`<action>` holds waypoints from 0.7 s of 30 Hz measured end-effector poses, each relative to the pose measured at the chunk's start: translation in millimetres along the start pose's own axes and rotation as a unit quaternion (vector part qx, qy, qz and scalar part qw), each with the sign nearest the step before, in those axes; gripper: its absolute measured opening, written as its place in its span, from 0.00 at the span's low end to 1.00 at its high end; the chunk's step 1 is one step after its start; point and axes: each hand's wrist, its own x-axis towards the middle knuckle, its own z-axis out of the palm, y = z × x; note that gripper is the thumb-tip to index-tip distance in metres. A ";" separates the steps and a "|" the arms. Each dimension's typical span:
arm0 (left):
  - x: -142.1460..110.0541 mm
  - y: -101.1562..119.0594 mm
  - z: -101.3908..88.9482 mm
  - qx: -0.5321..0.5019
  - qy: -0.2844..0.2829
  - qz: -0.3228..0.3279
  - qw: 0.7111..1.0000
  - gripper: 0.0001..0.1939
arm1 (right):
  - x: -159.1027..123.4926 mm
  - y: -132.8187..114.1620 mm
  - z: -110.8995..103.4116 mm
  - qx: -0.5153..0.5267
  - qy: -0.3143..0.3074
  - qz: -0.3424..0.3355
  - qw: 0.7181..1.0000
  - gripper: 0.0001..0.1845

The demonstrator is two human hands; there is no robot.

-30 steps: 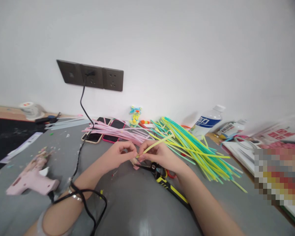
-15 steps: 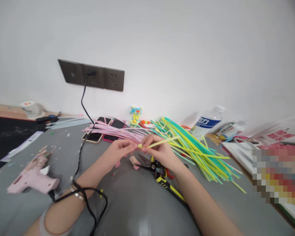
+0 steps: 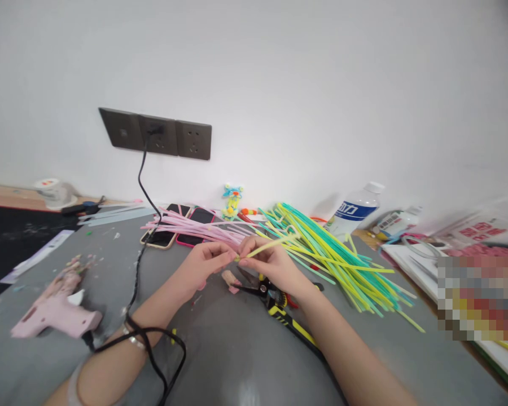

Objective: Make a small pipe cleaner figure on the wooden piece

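My left hand (image 3: 208, 265) pinches the rolled end of a yellow pipe cleaner (image 3: 275, 244), just above the middle of the table. Close against it, my right hand (image 3: 271, 265) is closed on the same pipe cleaner, whose free length sticks out to the right over the knuckles. Fingertips mostly cover the small rolled end. Beneath my hands lie black-and-yellow cutting pliers (image 3: 290, 324), jaws pointing left, beside a small pinkish-beige lump (image 3: 229, 278). A loose bundle of yellow and green pipe cleaners (image 3: 342, 254) spreads to the right; pink ones (image 3: 195, 228) lie behind my hands.
A pink glue gun (image 3: 55, 313) rests at left; its black cord (image 3: 138, 265) crosses my left forearm and runs up to the wall socket (image 3: 156, 134). Phones (image 3: 158, 239), a small colourful figure (image 3: 232, 202) and a water bottle (image 3: 355, 208) stand or lie along the back.
My fingertips have come closer together, covering the rolled end that showed between them before. The pipe cleaner's free end has shifted left, and the view has moved slightly.
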 end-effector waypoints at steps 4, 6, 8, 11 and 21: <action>-1.1 2.9 1.6 0.006 -0.004 0.009 1.000 0.18 | -1.0 0.2 -6.0 0.015 -0.023 0.040 0.999 0.11; -1.1 3.0 1.9 0.009 0.000 0.011 1.000 0.18 | -1.0 -0.2 -7.6 0.023 -0.034 0.049 0.998 0.11; -1.0 2.7 1.8 0.009 0.011 0.010 1.000 0.17 | -0.8 -1.5 -8.1 0.017 -0.035 0.047 0.998 0.11; -1.3 3.8 1.4 0.005 0.019 0.007 1.000 0.18 | -0.4 -3.7 -8.2 -0.007 -0.027 0.040 0.999 0.11; -1.6 9.9 0.7 0.031 -0.082 0.029 0.996 0.20 | -1.5 -6.4 -9.5 -0.004 -0.061 0.070 0.996 0.14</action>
